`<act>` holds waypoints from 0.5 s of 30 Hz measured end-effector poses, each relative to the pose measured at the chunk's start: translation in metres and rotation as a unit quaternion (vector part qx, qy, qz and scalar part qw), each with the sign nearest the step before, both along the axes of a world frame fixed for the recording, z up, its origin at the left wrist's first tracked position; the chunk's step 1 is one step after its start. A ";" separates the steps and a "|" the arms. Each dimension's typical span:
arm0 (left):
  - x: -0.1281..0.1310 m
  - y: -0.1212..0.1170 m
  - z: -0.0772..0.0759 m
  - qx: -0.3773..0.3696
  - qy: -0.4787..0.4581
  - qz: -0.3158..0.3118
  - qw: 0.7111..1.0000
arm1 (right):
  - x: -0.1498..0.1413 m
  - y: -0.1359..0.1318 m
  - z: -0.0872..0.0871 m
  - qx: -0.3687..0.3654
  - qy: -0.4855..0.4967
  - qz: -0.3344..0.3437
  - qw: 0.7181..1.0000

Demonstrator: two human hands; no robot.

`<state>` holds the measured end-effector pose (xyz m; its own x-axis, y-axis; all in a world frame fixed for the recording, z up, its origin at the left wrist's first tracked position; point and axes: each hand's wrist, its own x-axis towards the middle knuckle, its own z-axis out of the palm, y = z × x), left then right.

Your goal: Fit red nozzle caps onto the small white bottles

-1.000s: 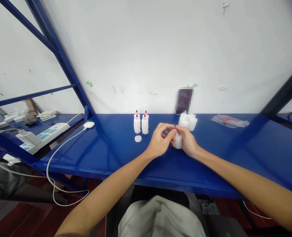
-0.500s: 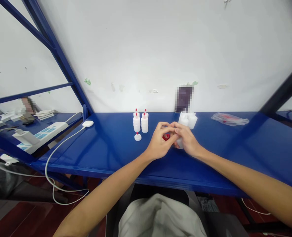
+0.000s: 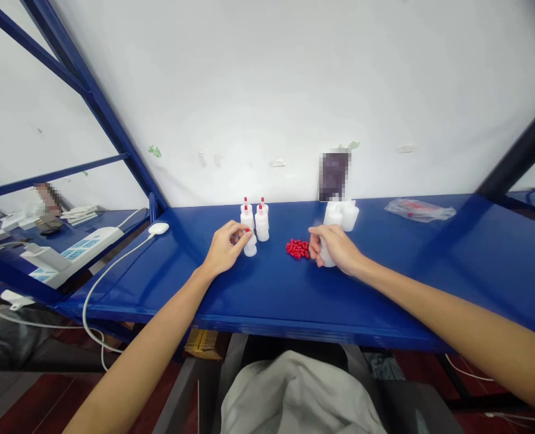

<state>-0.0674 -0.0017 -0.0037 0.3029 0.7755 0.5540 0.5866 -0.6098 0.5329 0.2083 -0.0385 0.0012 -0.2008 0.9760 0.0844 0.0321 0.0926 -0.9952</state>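
Observation:
My left hand [image 3: 225, 247] has its fingers pinched on a small white cap with a red tip [image 3: 250, 246] lying on the blue shelf [image 3: 267, 289]. Just behind it stand several small white bottles with red tips [image 3: 257, 218]. My right hand [image 3: 335, 248] is wrapped round a white bottle [image 3: 325, 257] standing on the shelf. Between my hands lies a little heap of red caps [image 3: 298, 248]. More white bottles without tips [image 3: 343, 214] stand behind my right hand.
A clear plastic bag [image 3: 419, 210] lies at the back right. A dark blurred object [image 3: 334, 176] leans on the white wall. At left run a white cable with a puck [image 3: 158, 228] and a power strip [image 3: 78, 248]. Blue frame bars [image 3: 95, 102] cross left and right.
My hands were together over the bottle; now my left hand has moved left to the white cap beside the finished bottles. The heap of red caps now shows. My right hand stays on the bottle.

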 end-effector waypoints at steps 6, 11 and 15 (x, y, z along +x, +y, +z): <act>0.003 -0.002 -0.001 -0.021 0.089 0.011 0.996 | 0.002 -0.002 0.005 -0.106 0.125 0.049 0.985; -0.001 -0.002 -0.002 -0.017 0.095 0.039 0.995 | 0.003 -0.004 0.008 -0.109 0.126 0.058 0.984; -0.005 -0.003 0.000 -0.030 0.104 0.033 0.994 | 0.002 -0.003 0.007 -0.091 0.088 0.046 0.991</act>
<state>-0.0727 -0.0049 -0.0040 0.3530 0.8275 0.4366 0.7253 -0.5368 0.4310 0.2102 -0.0411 0.0079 -0.2870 0.9567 -0.0493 -0.1434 -0.0938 -0.9852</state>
